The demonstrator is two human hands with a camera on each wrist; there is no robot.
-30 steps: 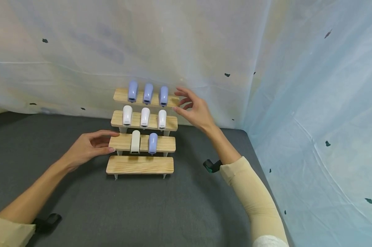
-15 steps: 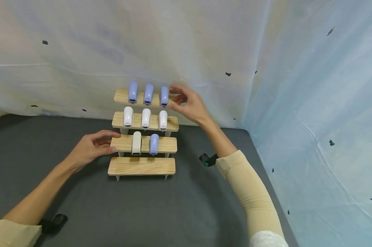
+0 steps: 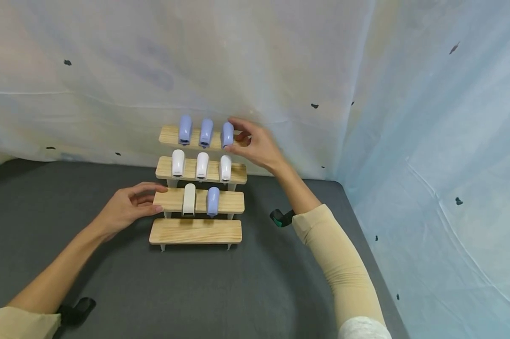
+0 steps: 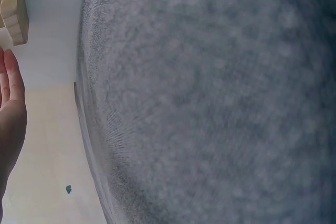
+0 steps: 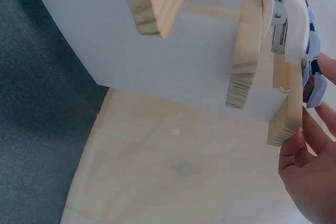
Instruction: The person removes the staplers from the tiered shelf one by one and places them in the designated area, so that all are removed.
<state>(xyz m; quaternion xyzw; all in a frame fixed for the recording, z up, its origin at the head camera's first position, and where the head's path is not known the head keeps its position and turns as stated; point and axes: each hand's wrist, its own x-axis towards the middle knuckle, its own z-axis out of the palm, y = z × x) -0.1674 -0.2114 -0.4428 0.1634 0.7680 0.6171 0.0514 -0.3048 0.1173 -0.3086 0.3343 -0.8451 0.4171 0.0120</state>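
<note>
A wooden stepped stand (image 3: pixel 195 231) holds several small staplers on its tiers. My right hand (image 3: pixel 257 145) is at the top tier, with thumb at the front and a fingertip at the back of the rightmost blue stapler (image 3: pixel 227 135). The right wrist view shows my fingers around that blue stapler (image 5: pixel 316 90). My left hand (image 3: pixel 130 205) holds the left end of the third tier between thumb and fingers. On that tier are a cream stapler (image 3: pixel 189 198) and a blue stapler (image 3: pixel 213 200). In the left wrist view, only part of my left hand (image 4: pixel 11 114) shows.
Two more blue staplers stand on the top tier, and white staplers (image 3: pixel 202 165) line the second. The stand rests on a dark grey tabletop (image 3: pixel 187 292), close to a pale hanging sheet (image 3: pixel 259 56) behind. Another sheet (image 3: pixel 450 165) hangs on the right.
My right hand has moved left from the end of the top tier to the rightmost blue stapler, and its fingers have closed around it. The left hand stays at the third tier.
</note>
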